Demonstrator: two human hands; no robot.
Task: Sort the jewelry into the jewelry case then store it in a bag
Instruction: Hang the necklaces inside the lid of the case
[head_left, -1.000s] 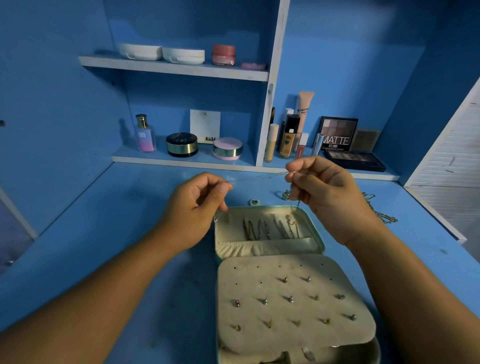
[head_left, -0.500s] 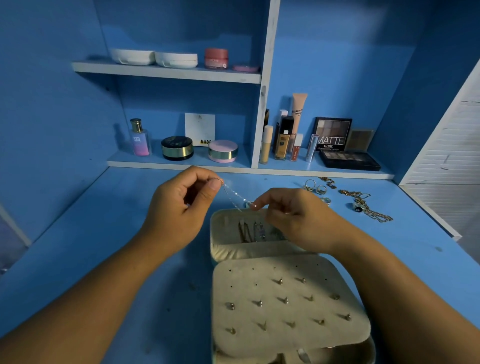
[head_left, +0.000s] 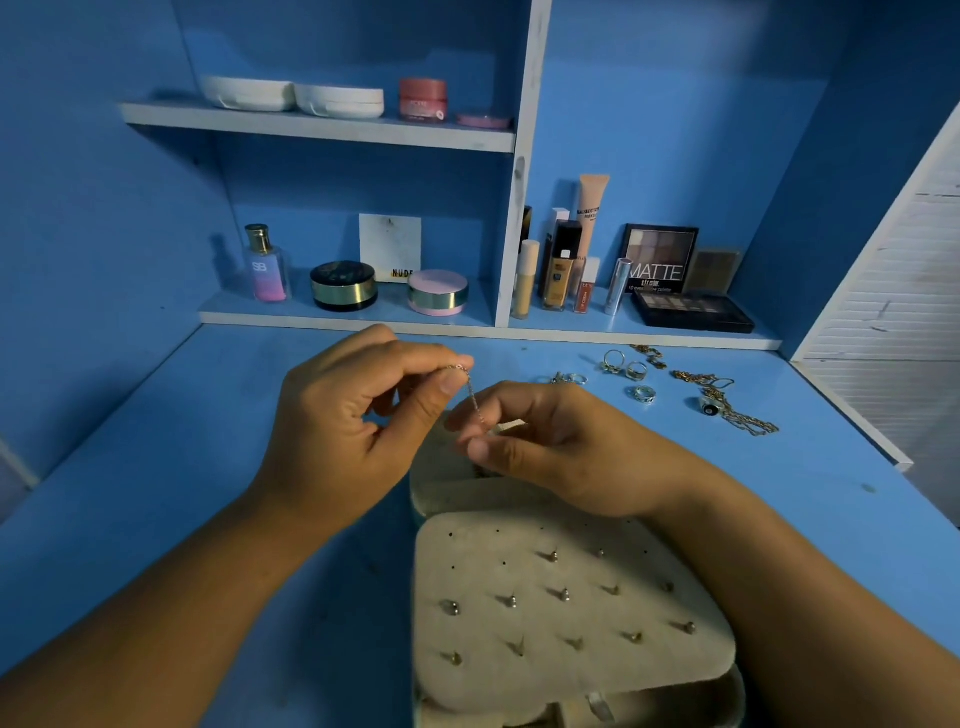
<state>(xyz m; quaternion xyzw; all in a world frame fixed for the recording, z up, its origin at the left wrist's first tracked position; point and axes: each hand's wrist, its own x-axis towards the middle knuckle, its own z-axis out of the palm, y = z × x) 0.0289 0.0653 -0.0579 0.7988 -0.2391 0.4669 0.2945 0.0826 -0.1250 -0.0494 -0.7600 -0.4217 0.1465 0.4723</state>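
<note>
Right now the thin silver chain (head_left: 474, 399) stretches short between your two hands, above the far compartment of the open cream, fabric-lined jewelry case (head_left: 447, 478); your left hand (head_left: 353, 421) pinches its upper end between thumb and forefinger; your right hand (head_left: 556, 452) pinches the lower end, though the exact grip there is hard to make out; nearer you, small metal stud earrings (head_left: 563, 594) sit in the case's padded panel; silver rings (head_left: 643, 394) and gold chains (head_left: 743, 415) lie on the blue table (head_left: 208, 467) to the right.
</note>
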